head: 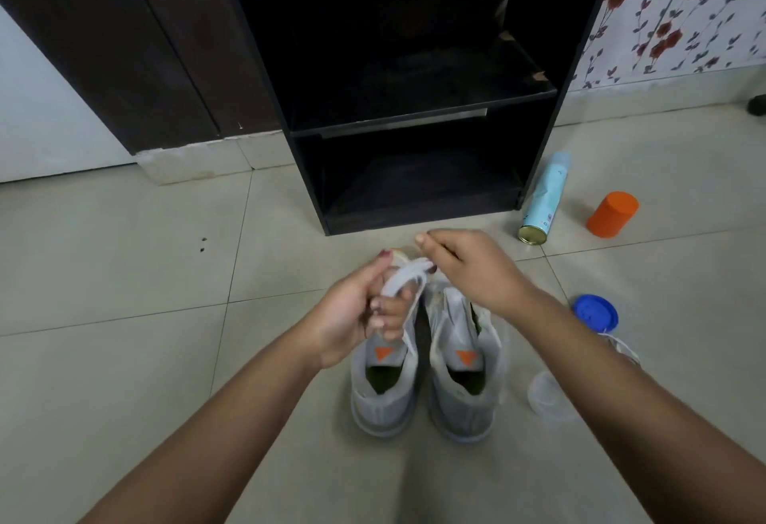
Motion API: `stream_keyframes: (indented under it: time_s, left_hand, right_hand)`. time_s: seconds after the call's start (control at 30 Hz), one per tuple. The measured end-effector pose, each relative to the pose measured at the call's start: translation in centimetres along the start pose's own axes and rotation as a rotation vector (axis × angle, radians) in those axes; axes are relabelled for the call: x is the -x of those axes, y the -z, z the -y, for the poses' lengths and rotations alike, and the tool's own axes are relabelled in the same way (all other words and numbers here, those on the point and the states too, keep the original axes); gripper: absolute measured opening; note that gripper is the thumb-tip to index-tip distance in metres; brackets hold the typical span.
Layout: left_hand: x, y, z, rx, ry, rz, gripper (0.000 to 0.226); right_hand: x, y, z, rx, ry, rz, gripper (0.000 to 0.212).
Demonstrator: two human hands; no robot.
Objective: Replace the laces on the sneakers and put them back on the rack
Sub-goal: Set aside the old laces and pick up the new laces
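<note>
Sneakers: left sneaker [383, 391] and right sneaker [464, 382] side by side on the floor [124, 316]; heels nearest the viewer
Rack [414, 117]: behind the sneakers
Hands: left hand [356, 316] and right hand [472, 266] above the toes; lace [404, 275] held between them
Spray can [543, 200]: lying right of the rack; canister [612, 215] further right
Lid [595, 313]: right of the right sneaker; cup [547, 397] before it

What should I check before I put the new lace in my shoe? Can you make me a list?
1. Is the lace gripped in the left hand? ok.
2. Is the right hand pinching the lace's tip? cannot tell, blurred.
3. Are the sneakers upright, side by side? ok.
4. Are the front eyelets free? cannot tell, the hands cover them.
5. Does the rack have shelf room? ok.
</note>
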State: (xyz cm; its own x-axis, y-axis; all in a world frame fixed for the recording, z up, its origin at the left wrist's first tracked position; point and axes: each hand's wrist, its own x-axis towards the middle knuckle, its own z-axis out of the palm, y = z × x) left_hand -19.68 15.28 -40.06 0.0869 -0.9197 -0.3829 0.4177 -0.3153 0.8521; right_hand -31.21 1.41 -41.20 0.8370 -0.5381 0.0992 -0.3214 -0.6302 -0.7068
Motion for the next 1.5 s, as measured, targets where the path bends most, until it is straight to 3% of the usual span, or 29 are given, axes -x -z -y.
stream_keyframes:
  time_s: [0.07,0.13,0.2,0.3,0.33,0.4,0.47,0.57,0.63,0.7,0.77,0.9,1.03,1.17,1.3,1.43,1.5]
  left_hand:
    - [-0.4,-0.1,-0.5,0.375,-0.106,0.013,0.037]
    - [-1.3,0.2,-0.4,0.489,-0.250,-0.118,0.031]
    - [-2.2,0.7,0.7,0.186,-0.362,-0.343,0.032]
    - [-2.1,1.1,2.8,-0.613,-0.459,-0.479,0.038]
    - [-1.8,1.3,3.0,-0.780,-0.452,-0.472,0.043]
    - [-1.3,1.3,2.7,-0.868,-0.390,-0.435,0.055]
    - [-0.7,0.3,1.7,-0.633,-0.270,-0.333,0.059]
    - [-0.3,-1.9,1.1,-0.192,-0.140,-0.226,0.057]
    - [-0.3,-2.9,1.6,0.087,-0.145,-0.207,0.046]
    - [-0.4,-3.3,2.1,0.241,-0.158,-0.189,0.038]
    - [-0.5,-3.4,2.6,0.265,-0.155,-0.139,0.038]
    - [-0.7,-3.2,3.0,0.185,-0.057,-0.065,0.036]
    - [-0.8,-2.4,3.3,0.201,0.064,0.025,0.027]
    - [-1.3,-2.6,4.1,0.077,0.166,-0.102,0.018]
    - [-2.1,-3.7,5.6,-0.176,-0.024,-0.362,0.006]
    - [-3.4,-4.2,7.9,-0.647,-0.222,-0.452,0.034]
    - [-3.9,-4.0,8.6,-0.676,-0.216,-0.430,0.041]
  right_hand:
    - [1.3,-3.1,-0.9,-0.239,-0.115,0.004,0.037]
    - [3.1,-5.7,-0.1,-0.323,-0.155,0.075,0.037]
    - [4.2,-6.5,1.5,-0.214,-0.149,0.241,0.037]
    - [4.5,-4.8,3.2,-0.071,-0.105,0.426,0.035]
    - [4.4,-3.7,3.5,-0.009,-0.076,0.397,0.033]
    - [3.8,-1.3,3.5,0.219,0.012,0.254,0.031]
    - [3.3,-0.1,2.5,0.256,0.094,0.081,0.035]
    - [3.7,-1.8,1.5,-0.164,0.065,-0.109,0.022]
    - [3.9,-3.6,1.9,-0.545,-0.028,-0.080,0.017]
    - [4.2,-4.6,2.5,-0.847,-0.175,-0.049,0.029]
    - [4.2,-4.9,2.7,-0.995,-0.340,-0.075,0.036]
    - [4.7,-5.0,2.6,-1.077,-0.465,-0.177,0.035]
    - [6.1,-4.6,1.2,-1.237,-0.404,-0.113,0.019]
    - [7.7,-5.5,0.0,-1.182,-0.434,-0.112,0.015]
    - [8.8,-6.1,-0.9,-1.094,-0.520,-0.214,0.020]
    - [9.6,-5.5,-2.4,-1.111,-0.648,-0.422,0.022]
    - [9.7,-3.9,-3.6,-1.183,-0.724,-0.579,0.019]
